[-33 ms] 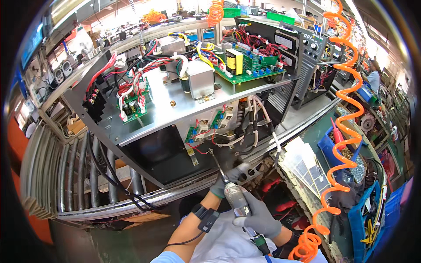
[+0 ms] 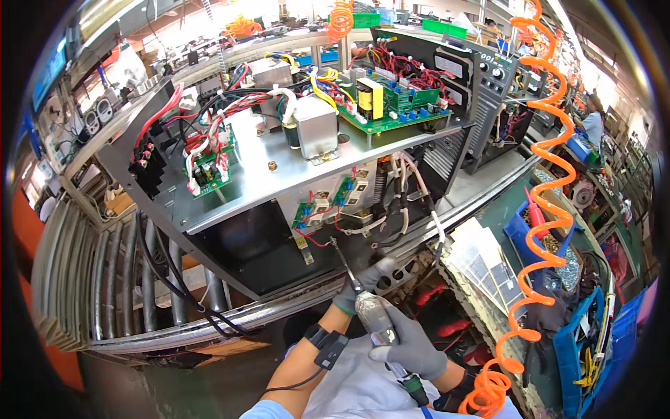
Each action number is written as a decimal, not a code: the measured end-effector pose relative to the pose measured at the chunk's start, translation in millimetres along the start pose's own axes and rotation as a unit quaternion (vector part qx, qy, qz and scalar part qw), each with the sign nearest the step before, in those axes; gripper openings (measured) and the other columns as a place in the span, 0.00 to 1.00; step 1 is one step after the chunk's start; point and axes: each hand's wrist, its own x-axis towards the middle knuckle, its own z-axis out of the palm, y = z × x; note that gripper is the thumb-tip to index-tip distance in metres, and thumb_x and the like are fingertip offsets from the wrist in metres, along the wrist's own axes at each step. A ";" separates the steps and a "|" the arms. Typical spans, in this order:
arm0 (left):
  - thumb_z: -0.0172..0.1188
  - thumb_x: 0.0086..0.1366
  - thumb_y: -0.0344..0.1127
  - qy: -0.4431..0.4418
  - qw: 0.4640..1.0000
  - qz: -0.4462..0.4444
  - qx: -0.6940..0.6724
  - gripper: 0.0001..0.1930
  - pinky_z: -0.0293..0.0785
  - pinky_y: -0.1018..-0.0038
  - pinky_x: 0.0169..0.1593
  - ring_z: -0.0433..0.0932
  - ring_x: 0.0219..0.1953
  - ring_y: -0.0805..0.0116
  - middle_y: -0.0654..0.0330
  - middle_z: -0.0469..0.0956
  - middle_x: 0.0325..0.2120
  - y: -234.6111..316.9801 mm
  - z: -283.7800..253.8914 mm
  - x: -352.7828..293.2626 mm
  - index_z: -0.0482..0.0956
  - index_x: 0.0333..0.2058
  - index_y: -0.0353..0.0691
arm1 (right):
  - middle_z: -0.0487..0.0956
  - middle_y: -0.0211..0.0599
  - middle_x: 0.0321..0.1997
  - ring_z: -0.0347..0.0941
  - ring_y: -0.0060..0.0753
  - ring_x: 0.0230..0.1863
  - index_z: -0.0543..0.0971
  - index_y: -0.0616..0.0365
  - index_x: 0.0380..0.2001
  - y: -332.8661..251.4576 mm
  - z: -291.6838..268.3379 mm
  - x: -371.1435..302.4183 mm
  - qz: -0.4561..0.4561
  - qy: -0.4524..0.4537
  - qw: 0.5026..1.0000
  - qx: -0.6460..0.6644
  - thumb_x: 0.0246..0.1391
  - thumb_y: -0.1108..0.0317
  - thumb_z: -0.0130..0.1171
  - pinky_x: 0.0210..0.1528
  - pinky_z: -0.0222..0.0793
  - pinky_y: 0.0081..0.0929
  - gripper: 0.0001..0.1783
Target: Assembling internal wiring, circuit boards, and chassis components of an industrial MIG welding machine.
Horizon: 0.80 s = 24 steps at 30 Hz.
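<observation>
My right hand [image 2: 417, 347], in a grey glove, is wrapped round the body of a pneumatic screwdriver [image 2: 375, 315]. Its long bit [image 2: 344, 260] points up and away, the tip close to a red wire lead at the open side of a metal machine chassis [image 2: 272, 164]. My left hand [image 2: 351, 297], also gloved, is closed about the tool's nose; its fingers are partly hidden behind the tool and reach to the right. Small green circuit boards [image 2: 342, 192] with red wires sit just beyond the tip, beside a brass-coloured metal strip [image 2: 303, 247].
The chassis stands on a roller conveyor [image 2: 129, 272] and carries a large circuit board [image 2: 398, 119] and a silver transformer box [image 2: 316, 129]. An orange coiled air hose [image 2: 551, 202] hangs at the right. Below it are papers [image 2: 485, 262] and blue bins [image 2: 520, 234] of small fasteners. Black cables [image 2: 167, 269] droop over the conveyor.
</observation>
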 end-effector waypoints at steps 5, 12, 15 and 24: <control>0.59 0.63 0.39 0.032 0.998 0.040 -0.040 0.16 0.70 0.74 0.45 0.72 0.39 0.74 0.64 0.75 0.41 -0.7 6.2 10.0 0.75 0.46 0.36 | 0.69 0.42 0.55 0.65 0.28 0.54 0.51 0.65 0.65 7.4 -3.6 3.5 -0.032 -0.012 0.999 -0.010 0.37 0.58 0.70 0.56 0.59 0.25 0.56; 0.53 0.68 0.44 0.072 0.995 0.044 0.055 0.14 0.62 0.82 0.24 0.65 0.22 0.82 0.70 0.69 0.20 27.8 24.9 7.5 0.75 0.41 0.39 | 0.69 0.43 0.56 0.64 0.28 0.55 0.50 0.66 0.65 14.1 -3.0 8.4 -0.052 -0.020 0.997 -0.047 0.37 0.58 0.70 0.58 0.58 0.25 0.56; 0.52 0.67 0.45 0.150 0.983 0.033 -0.103 0.14 0.56 0.83 0.18 0.61 0.17 0.82 0.69 0.67 0.17 10.1 11.4 19.6 0.75 0.37 0.39 | 0.69 0.43 0.56 0.64 0.28 0.55 0.51 0.66 0.65 8.1 -1.2 8.5 -0.046 -0.034 0.998 -0.023 0.37 0.58 0.70 0.57 0.58 0.25 0.56; 0.50 0.68 0.45 0.189 0.975 0.112 -0.028 0.14 0.51 0.81 0.13 0.58 0.11 0.79 0.67 0.64 0.13 23.2 -24.0 37.3 0.73 0.36 0.38 | 0.72 0.40 0.50 0.69 0.27 0.47 0.52 0.63 0.65 3.4 7.2 12.4 -0.064 -0.029 0.997 -0.015 0.37 0.61 0.68 0.52 0.63 0.23 0.53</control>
